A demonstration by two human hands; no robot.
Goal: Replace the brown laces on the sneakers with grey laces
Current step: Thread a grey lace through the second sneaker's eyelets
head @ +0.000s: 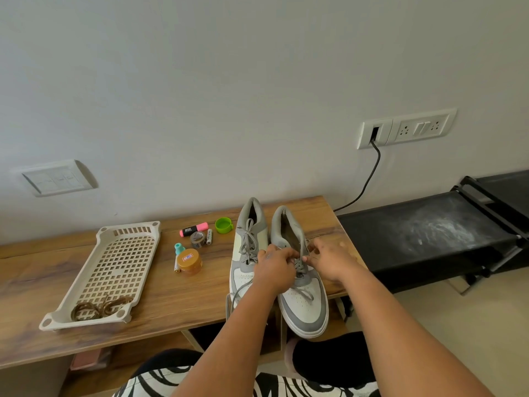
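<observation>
Both hands, left hand and right hand, pinch grey laces on the right sneaker at the bench's front edge; brown laces lie in the tray's near corner.

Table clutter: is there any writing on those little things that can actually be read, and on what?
None can be read.
Pink highlighter: white print on its black band, too blurred.
Brown jar: sticker on the lid, print too small.
Battery: lettering along its side, too small.
Sneakers: no wording shows.
</observation>
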